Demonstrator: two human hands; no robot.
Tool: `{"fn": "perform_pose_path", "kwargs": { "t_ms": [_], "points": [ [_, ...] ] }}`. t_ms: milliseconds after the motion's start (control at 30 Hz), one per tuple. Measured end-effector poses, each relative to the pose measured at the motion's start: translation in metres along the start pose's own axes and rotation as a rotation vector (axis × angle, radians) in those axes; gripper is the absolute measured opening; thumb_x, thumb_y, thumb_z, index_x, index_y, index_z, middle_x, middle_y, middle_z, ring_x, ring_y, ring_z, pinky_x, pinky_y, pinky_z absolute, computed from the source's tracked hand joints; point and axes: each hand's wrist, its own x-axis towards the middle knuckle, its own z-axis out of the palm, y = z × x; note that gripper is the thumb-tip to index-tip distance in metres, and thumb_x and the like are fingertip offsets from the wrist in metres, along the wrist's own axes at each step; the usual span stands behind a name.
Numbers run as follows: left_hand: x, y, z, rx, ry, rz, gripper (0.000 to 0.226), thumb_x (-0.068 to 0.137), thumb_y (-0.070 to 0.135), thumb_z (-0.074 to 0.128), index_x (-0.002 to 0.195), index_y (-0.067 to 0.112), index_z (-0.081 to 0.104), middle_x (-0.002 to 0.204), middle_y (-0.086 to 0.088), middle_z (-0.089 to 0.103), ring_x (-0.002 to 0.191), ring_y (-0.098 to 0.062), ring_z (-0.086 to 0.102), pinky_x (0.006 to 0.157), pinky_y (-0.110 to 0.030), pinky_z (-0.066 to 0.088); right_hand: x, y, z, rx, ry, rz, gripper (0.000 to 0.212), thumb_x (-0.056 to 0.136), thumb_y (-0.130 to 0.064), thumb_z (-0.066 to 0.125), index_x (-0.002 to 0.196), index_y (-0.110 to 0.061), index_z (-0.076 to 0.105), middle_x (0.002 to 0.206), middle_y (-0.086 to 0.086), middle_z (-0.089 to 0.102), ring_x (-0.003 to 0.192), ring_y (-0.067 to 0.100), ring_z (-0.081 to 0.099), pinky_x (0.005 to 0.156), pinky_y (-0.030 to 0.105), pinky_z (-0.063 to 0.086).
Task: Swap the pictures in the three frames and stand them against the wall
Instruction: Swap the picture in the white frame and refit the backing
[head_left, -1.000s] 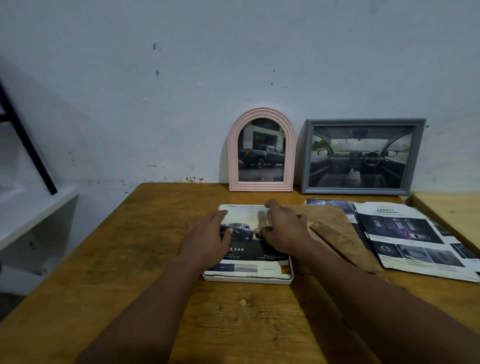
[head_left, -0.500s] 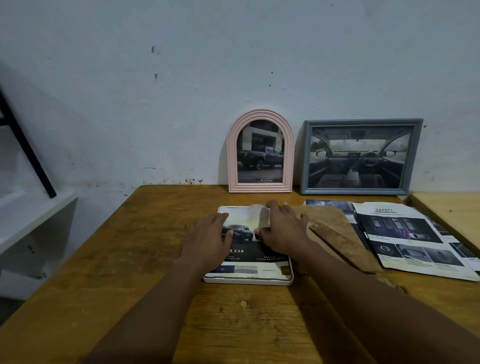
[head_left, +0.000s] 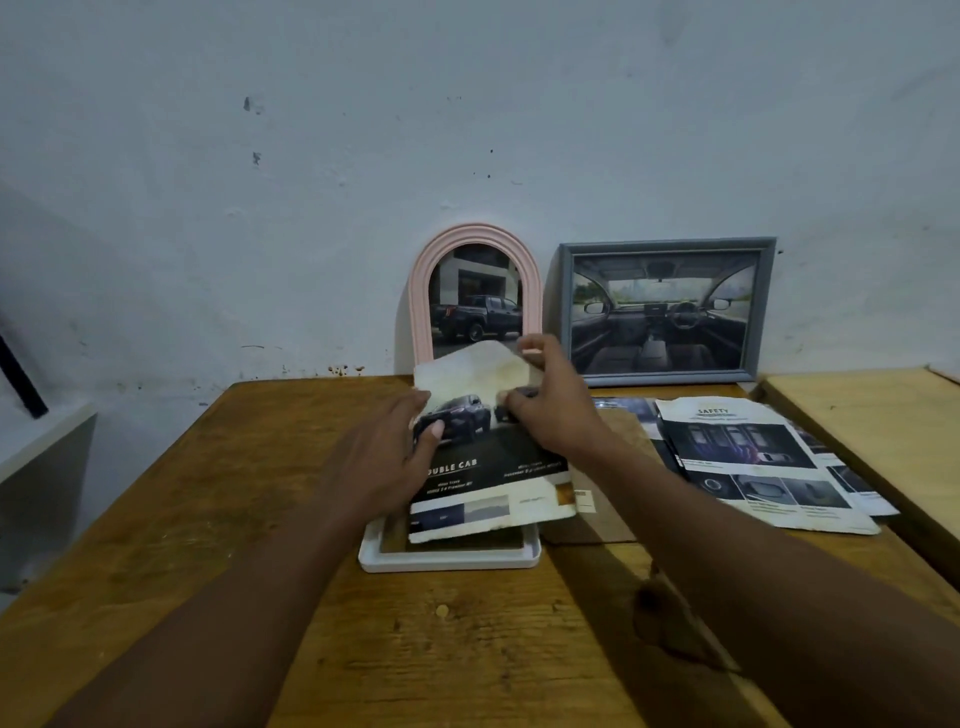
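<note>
A white rectangular frame (head_left: 450, 559) lies flat on the wooden table (head_left: 208, 519). Above it a car picture (head_left: 488, 467) with the words "DOUBLE CAB" is lifted and tilted, its far edge raised. My left hand (head_left: 387, 457) grips the picture's left side. My right hand (head_left: 553, 400) pinches its upper right part. A pink arched frame (head_left: 475, 291) with a pickup photo and a grey rectangular frame (head_left: 666, 310) with a car-interior photo both lean against the wall.
A brown backing board (head_left: 618, 467) lies right of the white frame. Several printed car pictures (head_left: 753, 462) are spread on the table's right. A lighter wooden board (head_left: 872, 431) sits at the far right. A white shelf (head_left: 36, 467) stands at the left.
The picture lay flat in the white frame before. Both hands have now lifted it out, raising its far edge and shifting it slightly right, which exposes the frame's near part.
</note>
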Motion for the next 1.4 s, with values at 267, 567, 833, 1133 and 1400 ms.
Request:
{"fn": "perform_pose_path", "kwargs": {
  "t_ms": [267,567,833,1133,1400],
  "points": [
    [0.026,0.098,0.053,-0.066,-0.146,0.198,0.065,0.094,0.051,0.063,0.151,0.032,0.037,0.155,0.005,0.044,0.137,-0.018,0.043,0.108,-0.038,0.038,0.006,0.045,-0.125,-0.103,0.067,0.256,0.073,0.084,-0.013,0.077,0.145,-0.023,0.036,0.149,0.008,0.042,0.123,0.029,0.050,0.082,0.031,0.051],
    [0.030,0.152,0.122,0.158,-0.350,0.343,0.058,0.097,0.059,0.047,0.149,0.033,0.042,0.146,0.004,0.053,0.128,-0.021,0.046,0.105,-0.043,0.039,-0.011,0.106,-0.165,-0.577,0.130,0.302,0.066,0.090,-0.040,0.069,0.145,-0.026,0.036,0.145,0.010,0.051,0.129,0.033,0.051,0.102,0.051,0.046],
    [0.036,0.149,0.132,0.175,-0.352,0.329,0.062,0.095,0.061,0.045,0.149,0.030,0.043,0.146,0.004,0.048,0.130,-0.021,0.042,0.105,-0.043,0.040,-0.029,0.130,-0.185,-0.860,0.186,0.613,0.102,0.081,-0.068,0.064,0.155,-0.017,0.014,0.154,0.019,0.038,0.142,0.042,0.032,0.112,0.060,0.021],
    [0.033,0.151,0.133,0.193,-0.343,0.309,0.060,0.096,0.060,0.044,0.147,0.028,0.044,0.145,0.003,0.050,0.128,-0.022,0.043,0.101,-0.041,0.042,-0.029,0.129,-0.181,-0.872,0.300,0.653,0.107,0.073,-0.070,0.070,0.151,-0.018,0.018,0.151,0.021,0.042,0.139,0.044,0.034,0.109,0.060,0.025],
    [0.030,0.152,0.133,0.179,-0.349,0.309,0.059,0.098,0.059,0.043,0.148,0.027,0.043,0.149,0.003,0.046,0.131,-0.021,0.041,0.104,-0.039,0.042,-0.034,0.130,-0.178,-0.963,0.383,0.522,0.096,0.079,-0.057,0.073,0.150,-0.017,0.022,0.143,0.017,0.051,0.134,0.041,0.044,0.105,0.058,0.029]
  ]
}}
